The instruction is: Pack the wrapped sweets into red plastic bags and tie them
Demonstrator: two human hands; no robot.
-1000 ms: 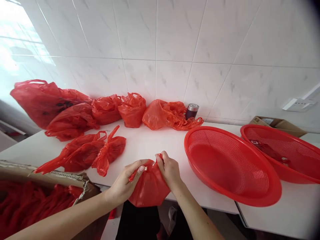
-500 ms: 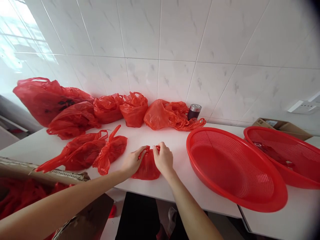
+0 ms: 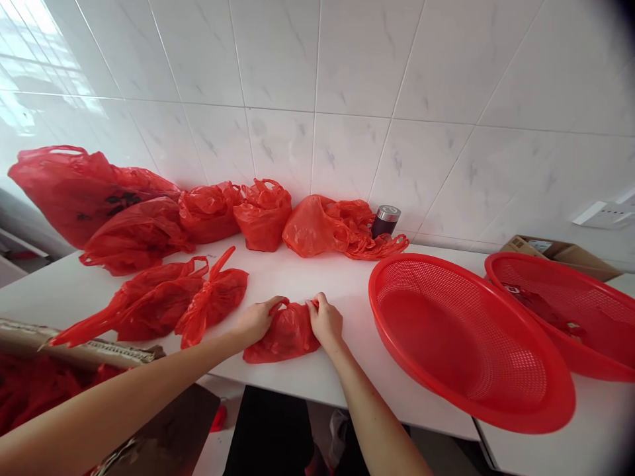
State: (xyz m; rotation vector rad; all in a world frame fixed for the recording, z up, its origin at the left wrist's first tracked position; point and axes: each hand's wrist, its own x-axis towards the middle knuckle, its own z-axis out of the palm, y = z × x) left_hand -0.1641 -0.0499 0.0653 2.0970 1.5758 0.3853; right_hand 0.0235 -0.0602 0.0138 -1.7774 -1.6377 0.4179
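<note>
A small red plastic bag lies at the front edge of the white table, between my two hands. My left hand pinches its upper left corner, and my right hand pinches its upper right corner. The bag is spread wide and looks low and rumpled; what is inside cannot be made out. Just left of my left hand lies a knotted red bag, with another red bag beside it.
Several red bags, one of them upright, line the tiled wall. A dark cup with a silver lid stands behind. Red baskets are on the right. Cardboard boxes stand at the lower left and back right.
My hands have moved slightly further apart, my left hand shifting left and down. The small bag between them is wider and more crumpled. The whole view has shifted a little.
</note>
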